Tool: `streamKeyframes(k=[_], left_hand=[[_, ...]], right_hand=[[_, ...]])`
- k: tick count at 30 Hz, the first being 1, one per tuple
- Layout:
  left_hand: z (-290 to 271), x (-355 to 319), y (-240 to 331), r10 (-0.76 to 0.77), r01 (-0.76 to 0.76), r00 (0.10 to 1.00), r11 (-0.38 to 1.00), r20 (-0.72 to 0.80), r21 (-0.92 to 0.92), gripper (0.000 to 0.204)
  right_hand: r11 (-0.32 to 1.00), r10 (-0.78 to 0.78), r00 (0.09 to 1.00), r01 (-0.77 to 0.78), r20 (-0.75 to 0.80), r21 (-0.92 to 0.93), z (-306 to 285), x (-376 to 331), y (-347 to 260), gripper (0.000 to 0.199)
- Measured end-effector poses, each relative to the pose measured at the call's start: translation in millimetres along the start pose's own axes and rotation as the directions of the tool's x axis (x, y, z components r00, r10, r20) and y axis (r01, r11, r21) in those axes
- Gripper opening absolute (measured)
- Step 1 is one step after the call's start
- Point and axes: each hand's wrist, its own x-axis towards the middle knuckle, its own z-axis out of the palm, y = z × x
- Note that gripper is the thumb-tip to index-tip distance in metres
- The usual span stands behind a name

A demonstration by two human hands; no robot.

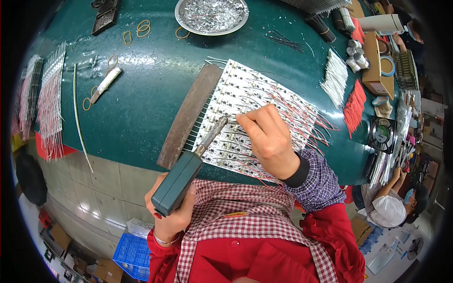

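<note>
A dark green gun-shaped soldering iron (178,181) is in my left hand (177,220), whose fingers wrap around its body. Its metal tip reaches up and right onto a panel of white circuit boards (226,87). Rows of small black parts and red and black wires (288,106) cover the panel. Just right of the tip, my right hand (271,141) pinches a thin wire between thumb and forefinger, low over the boards. The wire's end by the tip is too small to see clearly. A flat brown bar (188,115) lies along the panel's left edge.
A metal bowl of silvery scraps (212,16) stands beyond the panel. White wires (335,78), red wires (355,107), a cardboard box (379,70) and a small fan (382,134) are on the right. Wired strips (51,94) hang over the left edge. A co-worker (389,207) sits at right.
</note>
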Motion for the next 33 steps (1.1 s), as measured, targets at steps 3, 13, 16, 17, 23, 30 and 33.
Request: streamKeyframes(k=[3, 13, 16, 17, 23, 30, 33], left_hand=[[0.4, 0.6, -0.4, 0.017, -0.018, 1.0, 1.0, 0.007, 0.018, 0.021], [0.7, -13.9, -14.7, -0.036, 0.033, 0.996, 0.999, -0.082, -0.04, 0.024], [2.2, -13.8, -16.0, 0.029, -0.035, 0.993, 0.998, -0.116, -0.049, 0.025], [1.8, -14.3, -16.0, 0.029, -0.035, 0.993, 0.998, -0.118, -0.048, 0.025], [-1.3, -19.0, -15.0, 0.017, -0.02, 0.992, 1.0, -0.127, -0.019, 0.027], [-6.3, -17.9, -9.9, 0.02, -0.021, 0.997, 1.0, -0.076, -0.01, 0.027], [-6.1, -18.2, -7.8, 0.026, -0.025, 0.998, 1.0, -0.056, 0.018, 0.026]], right_hand=[[1.0, 0.008, 1.0, -0.008, 0.014, -0.017, 0.7, -0.4, -0.9, 0.033], [0.999, -0.001, 1.0, 0.002, 0.018, -0.037, -0.2, -1.3, -1.2, 0.032], [1.0, 0.0, 1.0, 0.0, 0.005, -0.026, -0.1, -0.8, -1.2, 0.032], [1.0, -0.008, 1.0, 0.008, -0.015, -0.03, -1.6, -0.1, -1.0, 0.032], [0.998, 0.028, 0.998, -0.025, -0.048, 0.059, -4.0, -3.5, -11.3, 0.041], [0.997, 0.017, 1.0, -0.016, -0.016, 0.078, -1.0, -4.9, -12.8, 0.041], [0.996, 0.028, 1.0, -0.028, 0.001, 0.086, -0.7, -6.5, -11.6, 0.041]])
